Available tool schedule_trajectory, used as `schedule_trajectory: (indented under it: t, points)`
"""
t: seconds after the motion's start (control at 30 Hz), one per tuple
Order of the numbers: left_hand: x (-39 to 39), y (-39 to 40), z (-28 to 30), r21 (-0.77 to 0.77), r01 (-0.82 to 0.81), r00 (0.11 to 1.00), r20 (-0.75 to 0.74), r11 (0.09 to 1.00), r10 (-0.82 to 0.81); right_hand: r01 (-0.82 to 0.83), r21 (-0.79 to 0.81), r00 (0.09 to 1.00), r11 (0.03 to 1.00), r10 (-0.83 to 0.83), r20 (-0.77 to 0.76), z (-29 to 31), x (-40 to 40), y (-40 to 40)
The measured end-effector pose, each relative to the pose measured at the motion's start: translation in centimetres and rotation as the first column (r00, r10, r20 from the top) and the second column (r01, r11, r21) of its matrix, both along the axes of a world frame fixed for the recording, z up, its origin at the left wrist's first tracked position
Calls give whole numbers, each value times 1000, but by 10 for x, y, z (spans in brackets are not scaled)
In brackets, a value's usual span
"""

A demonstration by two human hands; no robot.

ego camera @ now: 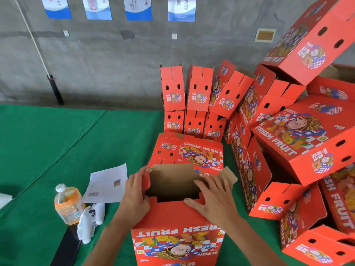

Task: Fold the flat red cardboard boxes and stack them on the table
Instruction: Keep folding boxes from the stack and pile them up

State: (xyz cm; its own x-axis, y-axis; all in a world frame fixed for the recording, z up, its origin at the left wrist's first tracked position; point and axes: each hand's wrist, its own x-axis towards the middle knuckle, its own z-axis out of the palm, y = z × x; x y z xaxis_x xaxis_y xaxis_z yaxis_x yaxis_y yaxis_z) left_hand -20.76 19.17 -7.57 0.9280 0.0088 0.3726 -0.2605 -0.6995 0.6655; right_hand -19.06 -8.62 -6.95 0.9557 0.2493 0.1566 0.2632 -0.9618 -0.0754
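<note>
I'm mid-fold: the red box [178, 217] stands open-topped on the green surface [57, 150]. My left hand [134, 196] grips its side flap; my right hand [211, 196] presses flat-fingered on the near flap. Next, I'd tuck flaps.

Both hands, left [135, 196] and right [211, 198], press flaps of an open red box [178, 227] on the green table [57, 150].

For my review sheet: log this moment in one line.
phase: folding | left hand: grips box side flap | right hand: presses near flap | stack: behind
</note>
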Motion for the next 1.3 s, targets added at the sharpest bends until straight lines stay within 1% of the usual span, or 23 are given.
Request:
schedule_trajectory:
  t: [0.03, 0.1, 0.17, 0.23, 0.3, 0.37, 0.4, 0.43, 0.47, 0.53, 0.57, 0.6, 0.63, 0.7, 0.73, 0.77, 0.87, 0.97, 1.03, 1.1, 1.17, 1.2, 1.3]
  points:
    - [-2, 0, -1, 38, 24, 1000, 2, 999, -24, 18, -18, 1000, 1000, -18, -7, -1, 0, 3]
    - [-5, 2, -5, 25, 25, 1000, -13, 999, -25, 52, -54, 998, 997, -54, -34, 0, 0, 7]
    - [-8, 5, -10, -13, 20, 999, -27, 1000, -20, 87, -75, 996, 993, -87, 5, 7, 1, 10]
    - [-10, 8, -15, 18, 56, 996, -68, 998, -54, 125, -58, 990, 990, -120, 79, 11, -1, 13]
    - [-13, 11, -17, 25, 79, 991, -113, 997, -76, 170, 3, 969, 985, -167, 183, 12, -4, 16]
    - [-11, 12, -17, 19, 69, 990, -126, 997, -66, 183, 180, 937, 966, -227, 266, 9, -7, 18]
    - [-9, 12, -18, 41, 64, 990, -125, 997, -58, 119, 340, 926, 933, -228, 301, 8, -8, 18]
    - [-7, 12, -19, 68, 68, 990, -130, 995, -59, 14, 504, 923, 864, -206, 326, 6, -10, 18]
    - [-6, 12, -19, 85, 78, 988, -136, 993, -66, -101, 639, 924, 763, -165, 344, 4, -12, 18]
    - [-4, 12, -20, 82, 85, 987, -141, 993, -73, -255, 792, 929, 555, -87, 360, 0, -18, 19]
    - [-2, 12, -21, 68, 80, 988, -137, 994, -71, -278, 826, 932, 491, -72, 356, -2, -21, 19]
    - [-1, 12, -21, 50, 71, 988, -138, 996, -64, -273, 833, 935, 482, -72, 348, -3, -22, 17]
    - [0, 13, -22, 30, 63, 989, -139, 998, -58, -228, 820, 944, 526, -86, 318, -4, -20, 14]
    - [2, 14, -22, 3, 65, 990, -126, 998, -64, -58, 741, 972, 669, -130, 194, -4, -12, 3]
    - [3, 15, -23, -20, 63, 990, -122, 998, -65, -13, 698, 983, 716, -119, 141, -5, -8, -3]
    - [4, 16, -24, -55, 59, 991, -120, 997, -65, -15, 683, 991, 730, -79, 106, -6, -5, -10]
    - [6, 15, -24, -97, 58, 992, -102, 994, -68, -81, 732, 996, 676, 83, 33, -9, -3, -23]
    - [7, 16, -27, -64, 67, 991, -108, 996, -74, -31, 829, 975, 559, 199, -97, -16, -6, -28]
    - [10, 18, -28, -15, 26, 985, -168, 1000, -29, 29, 863, 961, 505, 222, -163, -17, -7, -31]
    - [17, 17, -25, 4, -78, 953, -295, 997, 76, 63, 882, 950, 466, 242, -195, -20, -9, -33]
    - [30, 14, -15, 45, -236, 879, -416, 971, 232, 89, 890, 943, 448, 249, -219, -22, -12, -32]
    - [36, 12, -10, 112, -288, 842, -443, 951, 307, 98, 886, 942, 453, 245, -229, -22, -14, -30]
    - [42, 7, -3, 260, -347, 791, -435, 901, 430, 26, 848, 960, 529, 224, -168, -26, -15, -25]
